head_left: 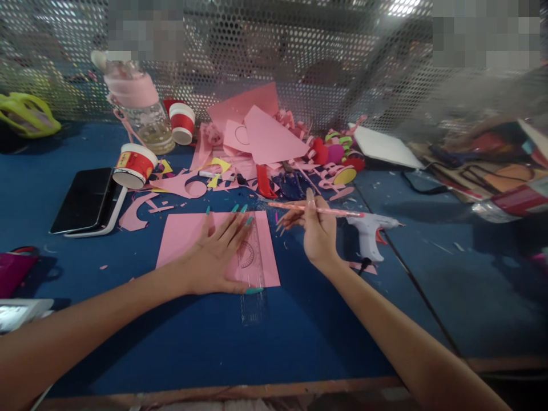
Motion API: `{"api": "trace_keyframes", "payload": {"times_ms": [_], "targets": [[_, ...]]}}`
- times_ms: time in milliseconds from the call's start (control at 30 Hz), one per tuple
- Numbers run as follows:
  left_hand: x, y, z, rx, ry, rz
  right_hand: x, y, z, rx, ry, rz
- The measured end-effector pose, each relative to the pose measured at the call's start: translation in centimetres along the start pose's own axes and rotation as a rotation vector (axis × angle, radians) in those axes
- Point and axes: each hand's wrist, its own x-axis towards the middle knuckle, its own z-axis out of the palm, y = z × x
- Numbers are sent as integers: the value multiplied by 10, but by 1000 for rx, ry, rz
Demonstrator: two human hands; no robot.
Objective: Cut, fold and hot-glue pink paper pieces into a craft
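My left hand [218, 251] lies flat with its fingers spread over a pink sheet of paper [180, 240] and a clear plastic ruler [252, 308]. The ruler runs up and down across the sheet's right part, has a protractor arc printed in it, and sticks out past the near edge. Just right of the sheet, my right hand [319, 231] grips a slim pinkish pencil [338, 212] between thumb and fingers. Its tip points left, above the sheet's upper right corner. Close behind that hand lies a white glue gun [369, 237].
Pink paper scraps [274, 137] are heaped along the perforated metal screen [257, 45]. At left stand two paper cups [136, 166], a clear bottle with a pink lid [148, 114] and a black phone [83, 197]. A red-labelled bottle [518, 200] lies at right.
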Motion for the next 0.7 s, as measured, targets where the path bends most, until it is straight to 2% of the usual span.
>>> {"api": "trace_keyframes", "payload": {"times_ms": [300,600,700], "targets": [[0,-1,1,-20,12,13,-6,-4,11,-106,-196,13],[1,1,-5,-68,-54,-15,-7,-1,13,-120,-228,19],[1,0,-2,-68,-29,-7,-7,-1,12,-129,-249,22]]}}
